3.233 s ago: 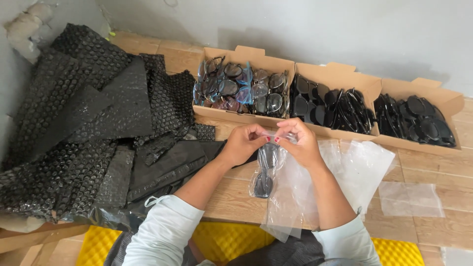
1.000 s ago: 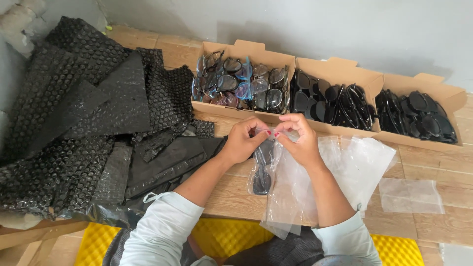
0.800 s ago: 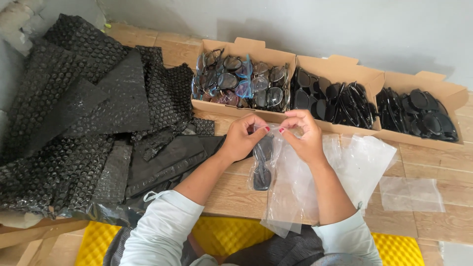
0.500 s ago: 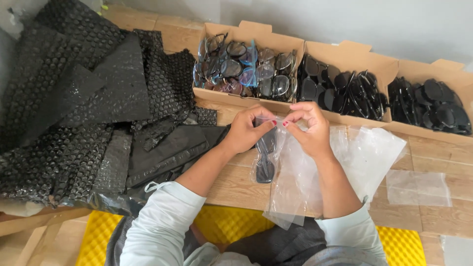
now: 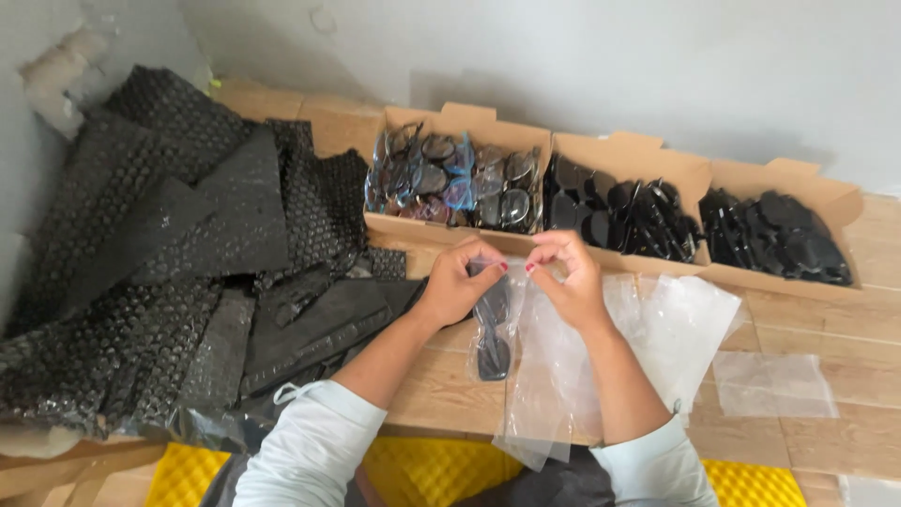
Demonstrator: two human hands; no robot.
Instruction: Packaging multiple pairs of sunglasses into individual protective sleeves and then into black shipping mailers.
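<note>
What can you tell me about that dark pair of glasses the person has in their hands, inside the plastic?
The dark sunglasses hang in a small clear plastic bag, folded, lenses black and glossy, frame dark. They dangle upright, one lens low over the wooden table. The left hand and right hand pinch the bag's top edge between fingertips; neither hand touches the glasses directly. More clear bags lie underneath and to the right. Finer details are hidden by the plastic.

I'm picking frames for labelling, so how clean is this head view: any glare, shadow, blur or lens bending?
Head view: soft, even light; the boxes cast faint shadows on the wall. Glare whitens the clear bags and glints on the black bubble wrap. The left hand and right hand look sharp, though the dark glasses in their bag are a low-detail blur. The plank lines bow slightly, a wide-angle effect.
</note>
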